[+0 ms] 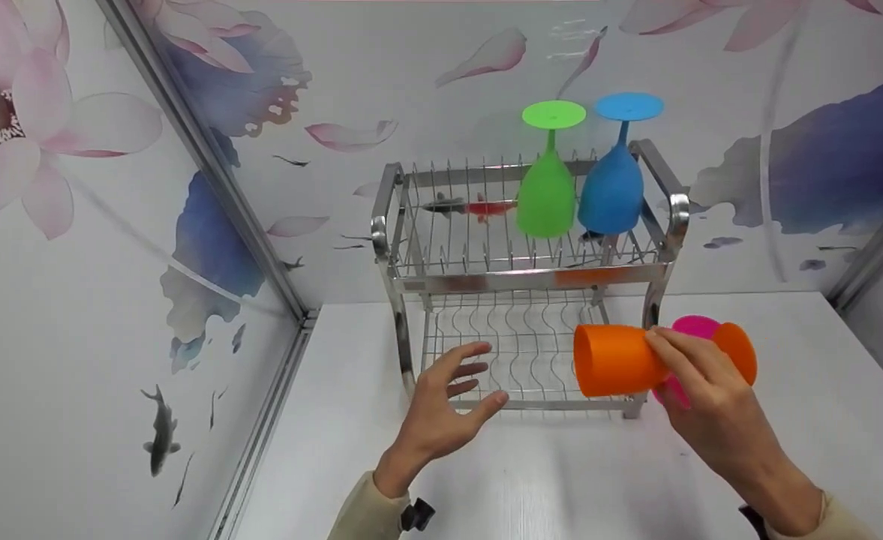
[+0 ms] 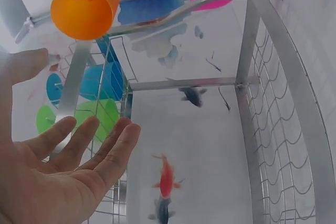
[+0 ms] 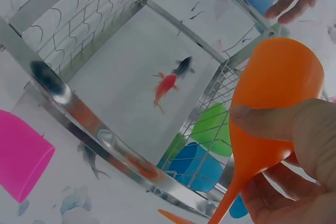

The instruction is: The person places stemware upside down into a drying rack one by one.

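My right hand (image 1: 715, 401) grips an orange goblet (image 1: 617, 360) by its bowl near the stem, tipped on its side with the mouth facing left. In the right wrist view the thumb lies across the goblet's bowl (image 3: 275, 85). To the left, my left hand (image 1: 449, 409) is held in front of the rack's lower tier, fingers spread and nothing in it. On the top tier of the metal dish rack (image 1: 486, 282), a green goblet (image 1: 546, 195) and a blue goblet (image 1: 612, 191) stand upside down side by side.
A pink goblet (image 1: 696, 325) is on the white table (image 1: 531, 480) right of the rack, partly hidden behind my right hand and the orange goblet. The rack's lower wire tier (image 1: 516, 345) lies below. Behind the rack rises a flower-patterned wall (image 1: 381, 67).
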### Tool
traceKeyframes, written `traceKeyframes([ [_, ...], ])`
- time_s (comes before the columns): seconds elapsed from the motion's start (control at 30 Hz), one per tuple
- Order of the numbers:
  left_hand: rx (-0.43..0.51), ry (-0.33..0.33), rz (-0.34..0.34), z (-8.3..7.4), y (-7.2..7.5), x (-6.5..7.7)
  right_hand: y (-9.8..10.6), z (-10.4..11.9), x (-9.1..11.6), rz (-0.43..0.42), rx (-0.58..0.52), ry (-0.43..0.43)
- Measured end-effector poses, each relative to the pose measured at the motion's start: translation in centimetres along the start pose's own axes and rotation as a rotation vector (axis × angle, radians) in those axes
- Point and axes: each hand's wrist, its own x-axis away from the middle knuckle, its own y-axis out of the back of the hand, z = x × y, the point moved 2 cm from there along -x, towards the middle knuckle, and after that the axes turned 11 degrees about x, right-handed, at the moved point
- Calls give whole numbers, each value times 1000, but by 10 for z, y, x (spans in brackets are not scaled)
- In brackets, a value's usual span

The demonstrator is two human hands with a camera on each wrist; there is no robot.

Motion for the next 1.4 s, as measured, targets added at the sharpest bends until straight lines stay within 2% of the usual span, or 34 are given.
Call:
traceKeyframes([
  [0.23,35,12,29,-2,-12,-5,-6,13,-2,48,3,0],
  [0.5,43,24,55,-3,-23,-10,-12,23,-5,64,-5,0],
  [0.73,33,13,70,-4,-31,-12,-20,30,-3,42,3,35],
  [1.07,57,48,97,-5,-39,-12,-25,36,-1,33,9,56],
  [1.4,116,-5,91,-5,-44,-12,-28,42,0,57,12,81],
])
